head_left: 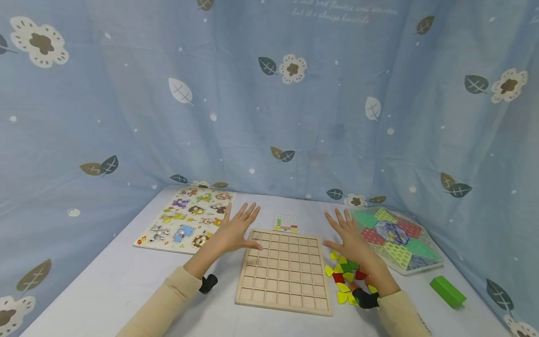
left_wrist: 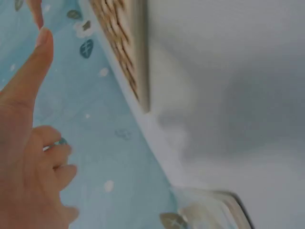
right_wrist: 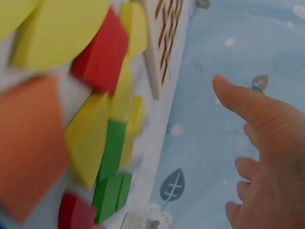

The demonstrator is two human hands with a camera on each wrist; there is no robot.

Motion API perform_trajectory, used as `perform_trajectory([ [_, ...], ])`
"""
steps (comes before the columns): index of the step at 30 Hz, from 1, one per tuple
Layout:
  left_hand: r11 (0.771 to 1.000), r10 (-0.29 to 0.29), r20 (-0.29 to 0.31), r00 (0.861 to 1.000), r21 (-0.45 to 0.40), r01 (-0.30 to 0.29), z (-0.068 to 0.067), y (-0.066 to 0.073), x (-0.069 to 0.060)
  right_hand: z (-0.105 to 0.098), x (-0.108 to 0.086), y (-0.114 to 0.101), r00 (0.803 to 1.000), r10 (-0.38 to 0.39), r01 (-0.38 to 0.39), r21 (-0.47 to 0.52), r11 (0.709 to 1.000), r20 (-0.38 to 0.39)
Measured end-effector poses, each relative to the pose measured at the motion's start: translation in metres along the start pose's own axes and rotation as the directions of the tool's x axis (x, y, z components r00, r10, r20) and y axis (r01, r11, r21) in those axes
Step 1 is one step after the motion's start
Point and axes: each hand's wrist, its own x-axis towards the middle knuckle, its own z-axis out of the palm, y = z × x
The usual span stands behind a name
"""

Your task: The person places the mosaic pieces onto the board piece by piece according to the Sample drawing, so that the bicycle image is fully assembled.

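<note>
Grid board (head_left: pixel 283 272) lies between your left hand (head_left: pixel 236 232) and right hand (head_left: pixel 351 238), both spread and holding nothing; coloured blocks (head_left: pixel 348 276) lie beside the board

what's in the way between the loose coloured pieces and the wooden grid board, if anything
Nothing visible: in the head view, the loose coloured pieces lie close beside the wooden grid board. The right wrist overlaps pieces only on the side away from it.

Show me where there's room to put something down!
Bare table: a big patch between left sleeve, puzzle and table's left edge; a small one between card and right hand. It's crowded between grid and star box, where blocks lie.
</note>
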Motion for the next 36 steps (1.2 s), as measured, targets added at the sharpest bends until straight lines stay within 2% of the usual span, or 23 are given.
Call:
perform_trajectory([
  [3, 0.996, 0.011, 0.074, 0.997, -0.083, -0.005, 0.001, -0.004, -0.006, -0.001, -0.005, 0.006, 1.000, -0.013, 0.012, 0.049, 0.999, 0.020],
  [5, 0.990, 0.002, 0.136, 0.991, -0.137, 0.017, 0.002, -0.006, -0.011, -0.003, -0.008, 0.010, 0.999, -0.026, 0.024, 0.064, 0.998, 0.037],
  [9, 0.978, -0.030, 0.280, 0.960, -0.189, 0.086, 0.005, -0.010, -0.018, -0.006, -0.013, 0.018, 0.993, -0.077, 0.070, 0.078, 0.994, 0.089],
  [11, 0.975, -0.030, 0.329, 0.944, -0.198, 0.100, 0.006, -0.012, -0.021, -0.009, -0.016, 0.021, 0.990, -0.081, 0.071, 0.086, 0.994, 0.117],
  [13, 0.971, -0.008, 0.356, 0.935, -0.222, 0.093, 0.008, -0.014, -0.023, -0.011, -0.020, 0.025, 0.988, -0.066, 0.052, 0.103, 0.993, 0.142],
  [15, 0.965, 0.016, 0.370, 0.929, -0.249, 0.082, 0.009, -0.016, -0.025, -0.013, -0.023, 0.030, 0.986, -0.048, 0.030, 0.115, 0.993, 0.160],
  [21, 0.953, 0.084, 0.386, 0.919, -0.299, 0.038, 0.010, -0.020, -0.028, -0.015, -0.031, 0.046, 0.979, -0.063, 0.035, 0.144, 0.989, 0.196],
  [27, 0.943, 0.104, 0.376, 0.921, -0.333, 0.029, 0.012, -0.024, -0.030, -0.016, -0.034, 0.059, 0.975, -0.091, 0.062, 0.144, 0.988, 0.205],
  [36, 0.930, 0.129, 0.374, 0.919, -0.368, 0.019, 0.013, -0.028, -0.030, -0.016, -0.036, 0.066, 0.972, -0.087, 0.050, 0.172, 0.984, 0.216],
])
